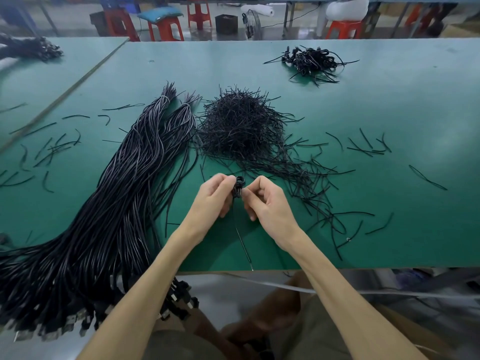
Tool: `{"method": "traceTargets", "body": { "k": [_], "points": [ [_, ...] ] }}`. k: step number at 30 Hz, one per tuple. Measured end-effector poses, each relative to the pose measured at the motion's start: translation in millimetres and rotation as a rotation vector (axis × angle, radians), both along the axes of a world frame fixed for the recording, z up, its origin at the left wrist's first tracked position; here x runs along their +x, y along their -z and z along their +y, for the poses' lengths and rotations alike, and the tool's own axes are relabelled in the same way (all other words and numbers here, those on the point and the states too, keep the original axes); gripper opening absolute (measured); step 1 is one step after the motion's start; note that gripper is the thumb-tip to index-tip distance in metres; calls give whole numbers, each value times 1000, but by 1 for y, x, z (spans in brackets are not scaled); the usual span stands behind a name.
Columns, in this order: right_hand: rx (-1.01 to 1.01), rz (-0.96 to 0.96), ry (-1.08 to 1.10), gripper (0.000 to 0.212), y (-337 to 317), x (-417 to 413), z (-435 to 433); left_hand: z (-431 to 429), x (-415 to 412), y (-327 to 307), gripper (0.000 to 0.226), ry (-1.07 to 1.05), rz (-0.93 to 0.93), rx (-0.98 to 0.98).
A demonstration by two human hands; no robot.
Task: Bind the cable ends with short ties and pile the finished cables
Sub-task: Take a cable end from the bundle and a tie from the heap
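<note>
My left hand (215, 194) and my right hand (265, 201) meet over the near middle of the green table (389, 113). Between them they hold a small coiled black cable end (239, 188), with fingers of both hands pinching it. A thin black strand (242, 242) hangs from the coil down to the table edge. A mound of short black ties (241, 123) lies just beyond my hands. A long thick bundle of black cables (109, 203) runs along the left, its plugs hanging over the near edge. A small pile of bound cables (311, 61) sits far right.
Loose ties (368, 149) lie scattered on both sides of the table. Another heap of black cables (31, 49) lies on the adjoining table at far left. Red stools (166, 28) and a floor fan (252, 23) stand behind the table.
</note>
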State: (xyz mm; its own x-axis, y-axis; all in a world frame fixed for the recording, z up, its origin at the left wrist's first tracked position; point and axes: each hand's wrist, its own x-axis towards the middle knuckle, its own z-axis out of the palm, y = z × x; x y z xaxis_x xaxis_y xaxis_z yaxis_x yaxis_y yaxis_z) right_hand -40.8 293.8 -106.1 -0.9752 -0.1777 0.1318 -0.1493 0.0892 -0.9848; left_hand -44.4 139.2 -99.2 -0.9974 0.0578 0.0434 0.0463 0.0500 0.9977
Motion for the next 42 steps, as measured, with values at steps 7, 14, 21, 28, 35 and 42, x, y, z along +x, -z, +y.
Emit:
{"method": "traceTargets", "body": {
  "k": [7,14,21,28,35,42],
  "points": [
    [19,-8,-24,20,0,1,-1,-2,4,1,18,-26,16,17],
    [30,-22,-2,21,0,1,0,-2,0,8,18,-38,59,-28],
    [23,-8,31,21,-1,1,0,0,3,5,18,43,116,-78],
    [26,-11,4,17,-1,0,-4,-4,4,5,14,24,81,57],
    [-17,-11,4,19,-5,1,-3,-2,5,2,17,-10,57,82],
    [-10,-6,51,17,-1,-1,-2,-4,5,3,9,-21,36,111]
  ]
}}
